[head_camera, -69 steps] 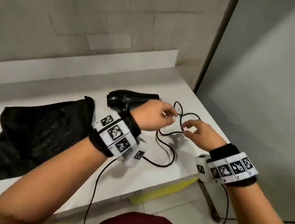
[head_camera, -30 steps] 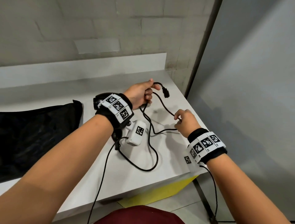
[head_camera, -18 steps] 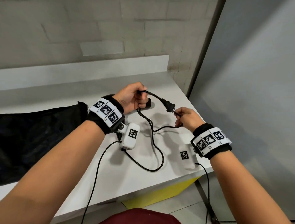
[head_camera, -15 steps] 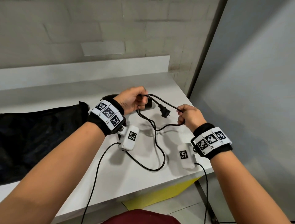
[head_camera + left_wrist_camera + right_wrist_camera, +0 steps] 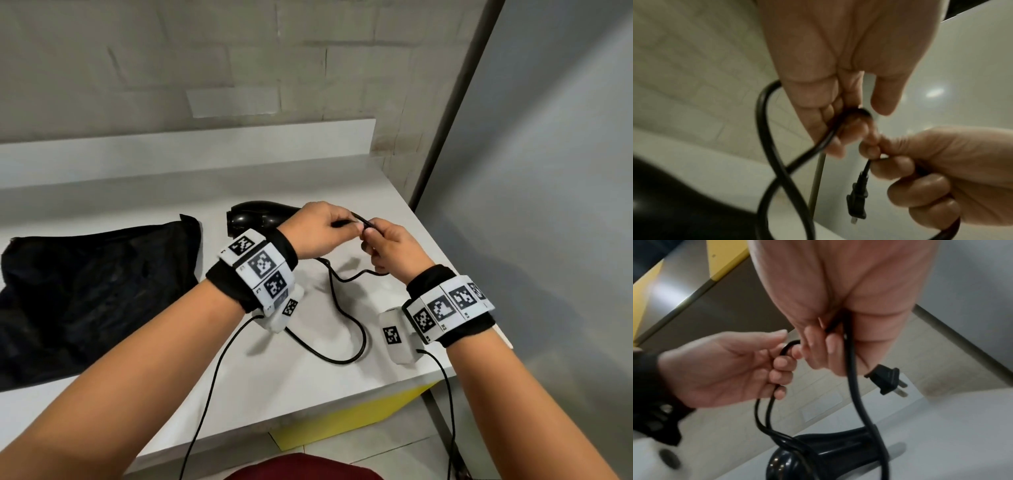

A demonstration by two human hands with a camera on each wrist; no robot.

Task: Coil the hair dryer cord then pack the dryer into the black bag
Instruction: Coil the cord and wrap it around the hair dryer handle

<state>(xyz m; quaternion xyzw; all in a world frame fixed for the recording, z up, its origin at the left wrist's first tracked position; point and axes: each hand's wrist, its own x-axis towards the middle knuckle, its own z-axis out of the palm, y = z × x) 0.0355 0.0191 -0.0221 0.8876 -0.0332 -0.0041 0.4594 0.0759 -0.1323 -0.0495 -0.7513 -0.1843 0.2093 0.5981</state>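
Nearest me, a slack loop of the black cord [image 5: 346, 329] lies on the white table [image 5: 308, 394], just short of its front edge, between the person's two banded wrists. Above it, both hands meet over the tabletop. The right hand [image 5: 394, 250] has its fingers curled around the cord, with the plug [image 5: 857, 201] dangling just below its fingers, prongs pointing down. The left hand [image 5: 318, 233] pinches a bend of the same cord between thumb and fingers, and two strands hang from it toward the table. The two hands' fingertips touch at the cord. Just behind the left hand, the black hair dryer [image 5: 257, 216] lies on its side on the table, partly hidden by that wrist. Off to the left of the dryer, the black bag [image 5: 85, 291] lies slumped flat on the table. Behind it all runs a pale block wall [image 5: 205, 61].
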